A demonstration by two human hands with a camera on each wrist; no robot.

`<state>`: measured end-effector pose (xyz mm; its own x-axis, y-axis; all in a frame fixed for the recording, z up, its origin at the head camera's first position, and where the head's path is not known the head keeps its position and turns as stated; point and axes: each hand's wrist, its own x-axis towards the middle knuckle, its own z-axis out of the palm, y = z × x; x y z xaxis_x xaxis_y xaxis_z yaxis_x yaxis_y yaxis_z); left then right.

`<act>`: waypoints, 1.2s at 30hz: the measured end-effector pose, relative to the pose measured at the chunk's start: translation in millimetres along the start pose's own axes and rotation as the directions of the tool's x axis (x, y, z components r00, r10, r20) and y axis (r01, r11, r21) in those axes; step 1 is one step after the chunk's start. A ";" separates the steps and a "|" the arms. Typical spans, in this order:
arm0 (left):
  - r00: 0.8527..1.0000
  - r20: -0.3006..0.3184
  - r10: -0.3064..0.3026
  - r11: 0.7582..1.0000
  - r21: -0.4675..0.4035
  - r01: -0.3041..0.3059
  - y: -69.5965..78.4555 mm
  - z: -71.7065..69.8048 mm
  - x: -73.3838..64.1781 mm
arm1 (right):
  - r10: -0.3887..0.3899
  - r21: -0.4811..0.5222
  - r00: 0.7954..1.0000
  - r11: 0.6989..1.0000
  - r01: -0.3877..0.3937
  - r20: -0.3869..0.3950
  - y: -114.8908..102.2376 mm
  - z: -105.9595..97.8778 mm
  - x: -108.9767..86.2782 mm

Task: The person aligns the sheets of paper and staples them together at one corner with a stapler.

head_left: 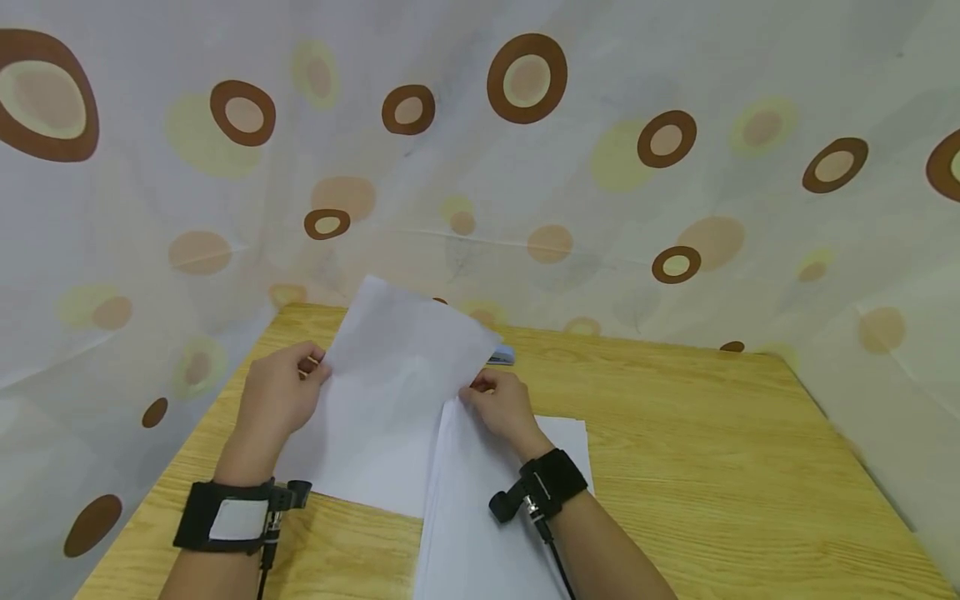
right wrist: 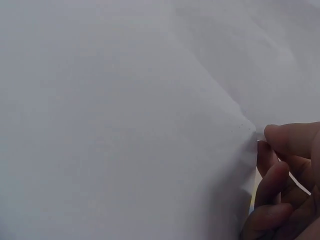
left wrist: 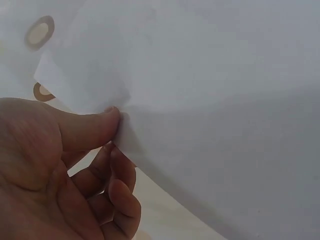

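Note:
A white sheet of paper (head_left: pixel 390 392) is raised and tilted above the left part of the table. My left hand (head_left: pixel 279 393) pinches its left edge between thumb and fingers; the left wrist view shows the thumb (left wrist: pixel 95 129) pressing on the near face of the paper. At the sheet's right edge, my right hand (head_left: pixel 504 408) pinches the paper between thumb and fingertips, with the other fingers (right wrist: pixel 272 182) curled below. More white sheets (head_left: pixel 480 525) lie under my right hand and wrist, their left edges slightly fanned beside the raised sheet.
Behind the raised sheet, a small blue object (head_left: pixel 502 356) shows partly on the wooden table (head_left: pixel 712 467). A patterned cloth (head_left: pixel 450 167) with brown rings hangs around the back and sides. Each wrist wears a black strap (head_left: pixel 558 482) with a camera and cable.

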<state>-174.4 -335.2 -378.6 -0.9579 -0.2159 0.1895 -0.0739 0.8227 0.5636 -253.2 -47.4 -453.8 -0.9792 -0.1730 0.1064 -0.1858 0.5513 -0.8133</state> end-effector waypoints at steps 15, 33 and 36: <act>0.946 -0.279 0.162 0.983 -0.039 -0.180 20.1 -8.2 -8.0 | -0.062 0.061 0.996 0.996 0.066 -0.065 -9.5 -19.8 -3.6; 0.907 -0.390 0.160 0.976 -0.073 -0.204 30.5 -17.3 -13.9 | -0.040 0.186 0.996 0.981 0.055 -0.085 -39.8 -48.8 -10.5; 0.920 -0.367 0.139 0.980 -0.081 -0.181 31.2 -17.4 -14.5 | -0.032 0.186 0.996 0.982 0.047 -0.085 -40.0 -51.5 -11.6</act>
<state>-158.1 -315.6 -349.7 -0.7892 -0.2769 0.5482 0.1232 0.8031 0.5830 -238.7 -25.4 -393.1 -0.9762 -0.1206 0.1801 -0.2131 0.3816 -0.8994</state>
